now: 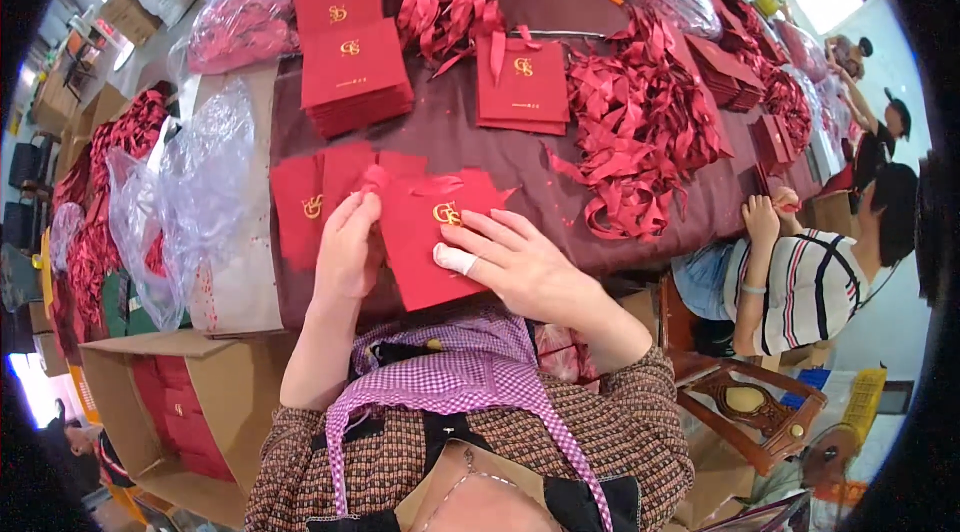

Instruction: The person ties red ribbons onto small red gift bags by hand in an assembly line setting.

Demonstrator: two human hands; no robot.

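A flat red gift bag [425, 267] with a gold emblem is tilted in front of me, above the table's near edge. My left hand [350, 244] is closed at the bag's upper left corner, pinching a red ribbon [377, 178]. Across the bag's right side lies my right hand [515, 267], fingers stretched out and apart; one fingertip wears a white cover. More ribbon crosses the bag's top edge. Behind my left hand, other red bags [300, 217] lie overlapping, partly hidden and blurred.
Stacked red bags [355, 77] and a smaller pile [522, 87] stand farther back on the dark red tablecloth [450, 137]. Right of them heap ribboned bags [640, 132]. A cardboard box [180, 422] with red bags sits lower left. A striped-shirted person [805, 287] works at right.
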